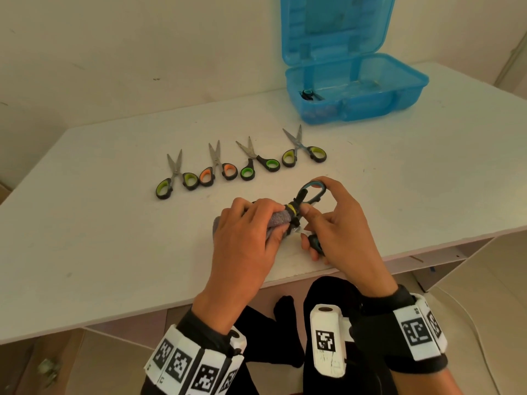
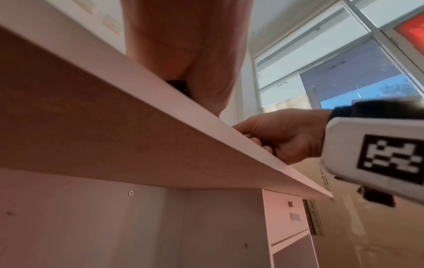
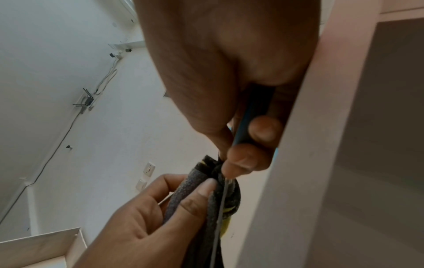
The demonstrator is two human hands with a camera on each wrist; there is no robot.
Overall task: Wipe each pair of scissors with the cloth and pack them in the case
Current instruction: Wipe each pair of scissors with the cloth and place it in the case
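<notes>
Left hand (image 1: 245, 226): clenched around grey knit cloth (image 1: 278, 219) wrapping the blades. Right hand (image 1: 339, 223): grasping blue-handled scissors (image 1: 310, 193) by the loops, above white worktop (image 1: 114, 238).

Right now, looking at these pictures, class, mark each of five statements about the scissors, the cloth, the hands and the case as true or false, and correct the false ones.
1. Four pairs of scissors lie in a row on the table. True.
2. The blue case is closed. False: its lid stands open.
3. The left hand holds the grey cloth wrapped around the blades. True.
4. The right hand rests flat on the table. False: it grips the blue-handled scissors.
5. The orange-handled scissors lie inside the case. False: they lie in the row on the table.
</notes>
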